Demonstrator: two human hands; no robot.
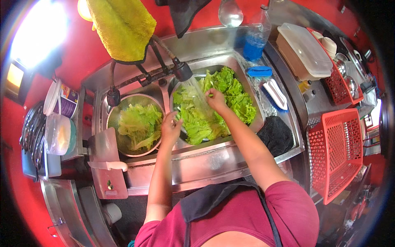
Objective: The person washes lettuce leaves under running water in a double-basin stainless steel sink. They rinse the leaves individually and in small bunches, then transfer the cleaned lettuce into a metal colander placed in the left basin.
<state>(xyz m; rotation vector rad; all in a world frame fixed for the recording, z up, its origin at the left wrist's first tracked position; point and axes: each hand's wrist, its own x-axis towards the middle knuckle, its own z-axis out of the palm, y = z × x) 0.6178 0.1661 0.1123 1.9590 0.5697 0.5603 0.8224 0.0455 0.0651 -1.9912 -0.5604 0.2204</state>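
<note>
Green lettuce leaves (242,102) fill a metal bowl in the right sink basin (257,123). Water runs onto them from a black faucet head (182,70). At the edge of that stream is my right hand (217,100), its fingers bent close together; whether a leaf is between them is unclear. My left hand (171,128) hovers between the two basins with thumb and fingers apart, near the bowl's left rim. To its left, a metal colander (112,120) in the other basin holds more cut lettuce (140,123). A second faucet head (113,96) shows no flow.
A white-handled knife (115,166) lies across a cutting board (109,185) at the left front. On the right are a black cloth (275,136), a white-handled brush (274,94), a blue sponge (259,71), a bottle of blue liquid (254,49) and a red crate (336,154). A yellow cloth (125,27) hangs above.
</note>
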